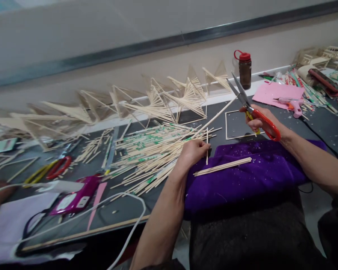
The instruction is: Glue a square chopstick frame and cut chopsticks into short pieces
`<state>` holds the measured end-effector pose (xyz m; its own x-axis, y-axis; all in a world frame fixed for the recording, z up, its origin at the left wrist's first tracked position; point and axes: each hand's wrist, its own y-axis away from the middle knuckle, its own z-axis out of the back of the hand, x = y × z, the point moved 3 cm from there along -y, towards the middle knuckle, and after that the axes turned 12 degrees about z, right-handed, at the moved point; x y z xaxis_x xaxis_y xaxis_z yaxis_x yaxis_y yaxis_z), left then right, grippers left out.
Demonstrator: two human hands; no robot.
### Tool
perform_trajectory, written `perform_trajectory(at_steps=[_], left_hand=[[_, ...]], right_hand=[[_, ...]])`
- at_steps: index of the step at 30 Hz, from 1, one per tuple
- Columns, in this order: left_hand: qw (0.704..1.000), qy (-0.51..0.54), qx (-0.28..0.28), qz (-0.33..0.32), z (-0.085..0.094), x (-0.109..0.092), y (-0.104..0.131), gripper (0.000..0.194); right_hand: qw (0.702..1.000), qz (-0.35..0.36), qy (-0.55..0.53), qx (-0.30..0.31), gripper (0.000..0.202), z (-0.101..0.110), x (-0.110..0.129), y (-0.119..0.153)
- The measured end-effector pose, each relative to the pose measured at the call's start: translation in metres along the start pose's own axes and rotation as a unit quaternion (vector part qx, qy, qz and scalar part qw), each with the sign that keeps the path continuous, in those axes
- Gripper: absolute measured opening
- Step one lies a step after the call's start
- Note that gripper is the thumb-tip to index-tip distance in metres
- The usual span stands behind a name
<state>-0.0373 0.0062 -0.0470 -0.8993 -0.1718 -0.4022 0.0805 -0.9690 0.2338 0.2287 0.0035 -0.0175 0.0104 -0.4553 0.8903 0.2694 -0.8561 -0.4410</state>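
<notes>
My left hand [195, 150] is closed, its fingertips pinching a short thin wooden stick [207, 135] that stands nearly upright in view beside the purple cloth [236, 180]. In my right hand [260, 120] are scissors [266, 120] with red and yellow handles, blades parted and pointing up and away. A longer stick [218, 114] runs from near the left hand up toward the blades; whether it touches them I cannot tell. Several sticks [224, 167] lie side by side on the cloth. Left of my left hand spreads a large pile of sticks [154, 150], some with green-marked wrapping.
Stick models [183, 97] line the wall. A red-capped bottle [245, 71] stands behind the scissors. A stick frame [227, 125], a glue gun [294, 105] and pink sheet [270, 92] lie right. Left are another pair of scissors [59, 167], a magenta device [80, 195], a cable [141, 202] and another person's hand [0, 191].
</notes>
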Motion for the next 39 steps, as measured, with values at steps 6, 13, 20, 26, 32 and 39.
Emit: perform_trajectory(at_steps=[6, 13, 20, 26, 32, 39], left_hand=[[0.986, -0.044, -0.159, 0.032, 0.039, 0.024, -0.002, 0.031], [0.945, -0.043, -0.318, 0.058, 0.073, 0.041, -0.005, 0.037], [0.931, 0.208, -0.227, -0.197, 0.046, -0.044, 0.028, 0.028], [0.909, 0.234, -0.229, -0.256, 0.026, -0.087, 0.037, 0.018], [0.89, 0.324, -0.218, -0.237, 0.016, -0.074, 0.034, 0.011], [0.881, 0.315, -0.234, -0.266, 0.014, -0.062, 0.036, 0.015]], right_hand=[[0.999, -0.011, 0.028, -0.013, 0.041, 0.0, 0.002, -0.001], [0.999, -0.011, 0.043, 0.003, 0.044, -0.001, -0.005, 0.001], [0.995, -0.004, 0.081, 0.06, 0.04, -0.008, -0.013, 0.003], [0.983, 0.047, 0.172, 0.049, 0.041, -0.025, -0.004, 0.012], [0.941, 0.183, 0.281, 0.043, 0.039, -0.038, 0.005, 0.019], [0.911, 0.232, 0.328, 0.089, 0.042, -0.04, 0.004, 0.021]])
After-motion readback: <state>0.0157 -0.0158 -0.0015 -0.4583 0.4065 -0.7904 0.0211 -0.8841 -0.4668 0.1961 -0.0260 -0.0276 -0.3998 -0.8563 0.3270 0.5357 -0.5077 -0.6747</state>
